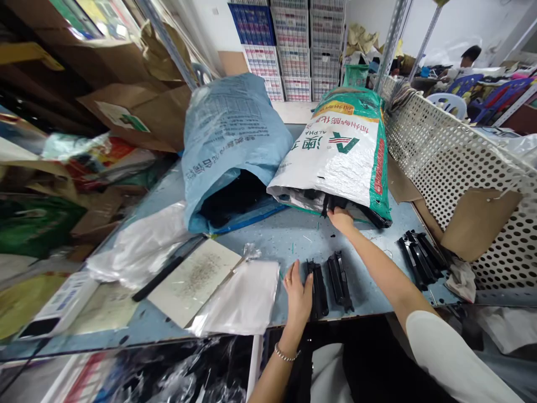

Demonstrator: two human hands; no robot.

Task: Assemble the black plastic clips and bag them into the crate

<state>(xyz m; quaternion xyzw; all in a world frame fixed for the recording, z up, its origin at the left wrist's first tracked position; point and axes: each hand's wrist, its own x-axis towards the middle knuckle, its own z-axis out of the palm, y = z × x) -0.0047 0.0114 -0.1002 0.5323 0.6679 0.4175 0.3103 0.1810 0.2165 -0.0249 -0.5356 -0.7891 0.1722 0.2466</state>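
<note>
My right hand [340, 218] reaches to the mouth of a white and green woven sack [331, 151], its fingers closed on a long black plastic part [328, 205] that sticks out there. The fingertips are partly hidden. My left hand [298, 291] rests on the blue table with its fingers stretched out and its thumb apart, holding nothing. Just right of it lies a black plastic part [318, 288], with another black part [340, 280] beside that one. Several more black parts [422, 257] lie in a group farther right.
Left of the sack, a blue sack [230, 140] lies with its dark mouth facing me. Clear plastic bags [243, 299] and a cream board [197, 280] lie at the front left. A white perforated basket [474, 184] borders the right side. A scale [59, 305] sits far left.
</note>
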